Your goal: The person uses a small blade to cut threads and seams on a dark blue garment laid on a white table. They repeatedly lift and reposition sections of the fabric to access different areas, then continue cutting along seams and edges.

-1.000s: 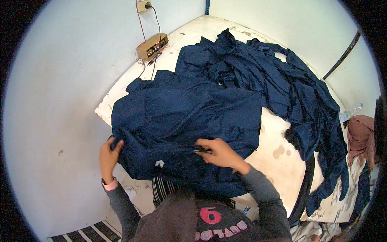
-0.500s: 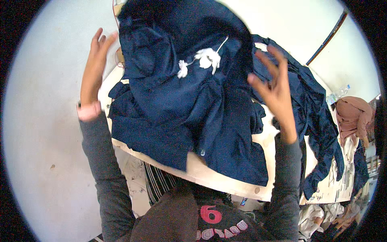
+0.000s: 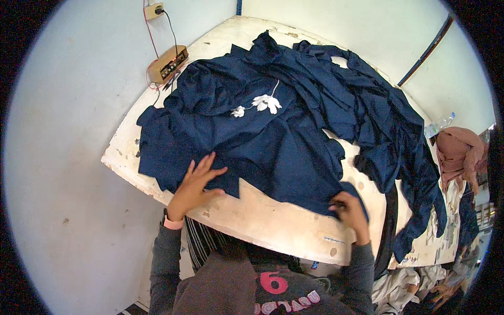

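A dark navy piece of fabric (image 3: 262, 142) lies spread and rumpled across the pale table (image 3: 283, 231). My left hand (image 3: 195, 185), fingers spread, rests on its near left edge. At the near right corner my right hand (image 3: 349, 211) has its fingers curled round the fabric edge, a little smeared by motion; a flap of the cloth sticks out beyond the knuckles. On top of the fabric sits a white flower-like piece (image 3: 266, 103) with a thin strand, linked to a smaller white tuft (image 3: 238, 111).
More navy cloth pieces (image 3: 391, 115) stretch along the table's right side. A tan box with knobs (image 3: 169, 64) stands at the far left, cabled to a wall socket (image 3: 154, 10). A clear plastic bottle (image 3: 441, 124) is near a person in a brown head covering (image 3: 459, 152).
The raised navy fabric has come down flat onto the table. Both hands have dropped toward the near edge, and the right one has closed on the cloth. The far table and box are now uncovered.
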Motion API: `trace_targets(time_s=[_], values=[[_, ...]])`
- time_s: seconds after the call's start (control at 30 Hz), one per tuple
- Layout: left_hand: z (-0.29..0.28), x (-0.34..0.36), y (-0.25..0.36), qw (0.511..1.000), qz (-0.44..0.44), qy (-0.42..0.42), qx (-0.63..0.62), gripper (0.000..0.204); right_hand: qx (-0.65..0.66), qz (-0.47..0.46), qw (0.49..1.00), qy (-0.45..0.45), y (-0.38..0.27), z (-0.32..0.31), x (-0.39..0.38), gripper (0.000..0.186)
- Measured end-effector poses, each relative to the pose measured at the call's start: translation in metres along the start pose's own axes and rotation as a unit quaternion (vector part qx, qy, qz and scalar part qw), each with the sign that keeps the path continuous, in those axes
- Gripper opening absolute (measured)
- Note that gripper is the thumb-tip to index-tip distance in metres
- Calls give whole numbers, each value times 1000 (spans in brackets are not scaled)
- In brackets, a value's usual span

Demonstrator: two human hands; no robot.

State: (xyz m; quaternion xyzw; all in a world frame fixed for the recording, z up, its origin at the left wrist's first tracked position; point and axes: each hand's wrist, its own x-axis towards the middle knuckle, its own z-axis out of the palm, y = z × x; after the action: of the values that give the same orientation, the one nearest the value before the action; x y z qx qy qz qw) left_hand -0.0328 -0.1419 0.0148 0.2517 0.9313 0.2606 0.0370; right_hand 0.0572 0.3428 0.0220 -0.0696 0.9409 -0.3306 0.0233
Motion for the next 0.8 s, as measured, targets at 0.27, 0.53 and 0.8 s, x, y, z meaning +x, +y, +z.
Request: trace_targets(time_s=[0.27,0.53,0.8], values=[[-18,7,-26,967,64,126,-211,36,16,95,984,152,107,-59,-35,17],[16,-20,2,837,23,449,-312,30,13,113,985,128,71,-42,-40,17],[17,-25,60,375,41,312,-872,24,-103,68,966,226,-65,-3,-8,41]])
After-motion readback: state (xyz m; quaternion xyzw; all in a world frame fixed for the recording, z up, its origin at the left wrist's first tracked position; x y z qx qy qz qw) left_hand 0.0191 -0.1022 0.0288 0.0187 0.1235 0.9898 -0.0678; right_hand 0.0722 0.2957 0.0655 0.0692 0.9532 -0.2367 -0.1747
